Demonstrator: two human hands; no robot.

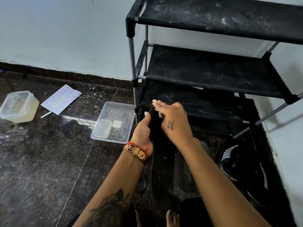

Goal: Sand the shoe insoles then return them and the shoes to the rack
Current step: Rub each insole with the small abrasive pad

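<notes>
Left of the hands, a clear tray (pixel 114 122) sits on the dark speckled floor (pixel 41 161) with a small tub (pixel 102 131) and a pale square piece (pixel 117 124) inside. Farther left lie a printed sheet (pixel 61 99) and a white stick (pixel 46 115) just beside it. Far left stands a container (pixel 18 106) of yellowish liquid. A white wall (pixel 65 33) rises beyond.

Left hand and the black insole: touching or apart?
Touching. The head view shows the left hand gripping the black insole's edge, thumb lying against it.
</notes>
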